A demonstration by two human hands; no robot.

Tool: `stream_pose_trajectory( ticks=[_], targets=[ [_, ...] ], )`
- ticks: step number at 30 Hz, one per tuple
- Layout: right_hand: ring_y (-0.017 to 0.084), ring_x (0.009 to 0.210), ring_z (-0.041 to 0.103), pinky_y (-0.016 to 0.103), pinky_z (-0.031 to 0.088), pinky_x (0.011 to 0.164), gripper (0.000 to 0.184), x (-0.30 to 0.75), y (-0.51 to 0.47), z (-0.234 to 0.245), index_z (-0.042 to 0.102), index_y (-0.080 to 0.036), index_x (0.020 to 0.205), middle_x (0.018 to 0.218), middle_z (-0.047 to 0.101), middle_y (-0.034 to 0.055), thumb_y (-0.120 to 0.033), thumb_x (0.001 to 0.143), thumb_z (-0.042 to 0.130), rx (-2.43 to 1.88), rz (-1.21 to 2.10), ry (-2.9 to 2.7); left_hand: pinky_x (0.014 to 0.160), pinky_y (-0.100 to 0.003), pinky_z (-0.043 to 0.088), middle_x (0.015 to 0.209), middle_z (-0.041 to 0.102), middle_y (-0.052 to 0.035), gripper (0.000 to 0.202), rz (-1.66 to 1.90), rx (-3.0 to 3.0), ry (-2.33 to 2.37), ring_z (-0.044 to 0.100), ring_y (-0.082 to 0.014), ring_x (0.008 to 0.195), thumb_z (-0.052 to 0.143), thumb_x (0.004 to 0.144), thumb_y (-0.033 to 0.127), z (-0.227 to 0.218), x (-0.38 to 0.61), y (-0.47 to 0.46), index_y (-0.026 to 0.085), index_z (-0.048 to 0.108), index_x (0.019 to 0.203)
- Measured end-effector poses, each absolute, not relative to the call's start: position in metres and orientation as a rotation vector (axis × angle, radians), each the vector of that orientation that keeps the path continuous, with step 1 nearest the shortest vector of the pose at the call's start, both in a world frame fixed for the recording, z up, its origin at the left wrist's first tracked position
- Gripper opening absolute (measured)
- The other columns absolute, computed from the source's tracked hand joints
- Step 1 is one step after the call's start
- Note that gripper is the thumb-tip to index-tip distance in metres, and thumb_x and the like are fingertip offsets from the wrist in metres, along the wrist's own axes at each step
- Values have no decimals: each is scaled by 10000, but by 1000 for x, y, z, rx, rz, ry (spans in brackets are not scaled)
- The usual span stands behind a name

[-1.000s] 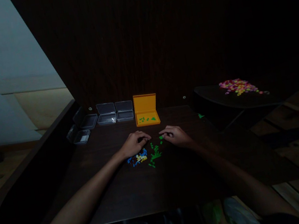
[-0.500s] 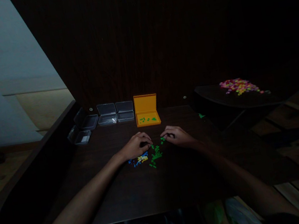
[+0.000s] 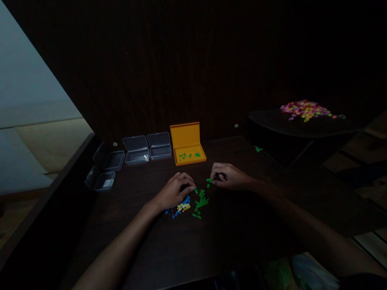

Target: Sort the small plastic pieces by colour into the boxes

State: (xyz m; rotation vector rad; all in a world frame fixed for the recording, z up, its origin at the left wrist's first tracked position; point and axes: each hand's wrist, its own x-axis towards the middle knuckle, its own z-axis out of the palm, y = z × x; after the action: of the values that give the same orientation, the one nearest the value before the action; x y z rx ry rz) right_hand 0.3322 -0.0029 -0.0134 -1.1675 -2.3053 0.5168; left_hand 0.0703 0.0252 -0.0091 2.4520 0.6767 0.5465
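My left hand (image 3: pixel 174 191) rests on the dark table (image 3: pixel 181 246) with fingers curled, its tips beside a heap of small green pieces (image 3: pixel 200 202). Under its heel lies a mixed heap of blue and yellow pieces (image 3: pixel 179 208). My right hand (image 3: pixel 229 177) is curled too, its fingertips pinched at a green piece (image 3: pixel 209 181). Beyond both hands stands an open orange box (image 3: pixel 189 149) with a few green pieces inside.
Several clear plastic boxes (image 3: pixel 138 150) stand open along the table's far left. A dark side shelf (image 3: pixel 297 125) on the right carries a heap of pink and yellow pieces (image 3: pixel 304 110). A lone green piece (image 3: pixel 258 149) lies near it. A dark panel rises behind the table.
Both hands have edged slightly towards each other over the green pieces. The view has shifted a little to the left and down.
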Motion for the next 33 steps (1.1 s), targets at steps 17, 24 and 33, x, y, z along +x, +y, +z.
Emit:
stream_pose_trajectory(
  ticks=[17,24,33],
  targets=[
    [147,731,573,264,435,662,208,337,-4,-11,730,-178,966,881,622,60,-243,886,550,-1208,369,-2415,862,-324,471,996,634,-87,233,511,2730,779,568,-202,946,470,938,219,-5,69,21,166,695,959],
    [165,798,587,272,453,715,330,335,-6,-10,684,-215,1130,921,631,47,-185,811,606,-1239,358,-2368,916,-350,465,1051,644,-80,288,517,2635,750,576,-217,1000,551,849,186,-1,71,15,175,662,1115],
    [174,850,595,291,461,761,292,332,-7,-11,685,-225,1130,989,611,58,-265,851,607,-1279,402,-2405,929,-349,457,1048,661,-80,294,485,2612,713,585,-201,1000,547,901,248,-3,73,16,183,625,1177]
  ],
)
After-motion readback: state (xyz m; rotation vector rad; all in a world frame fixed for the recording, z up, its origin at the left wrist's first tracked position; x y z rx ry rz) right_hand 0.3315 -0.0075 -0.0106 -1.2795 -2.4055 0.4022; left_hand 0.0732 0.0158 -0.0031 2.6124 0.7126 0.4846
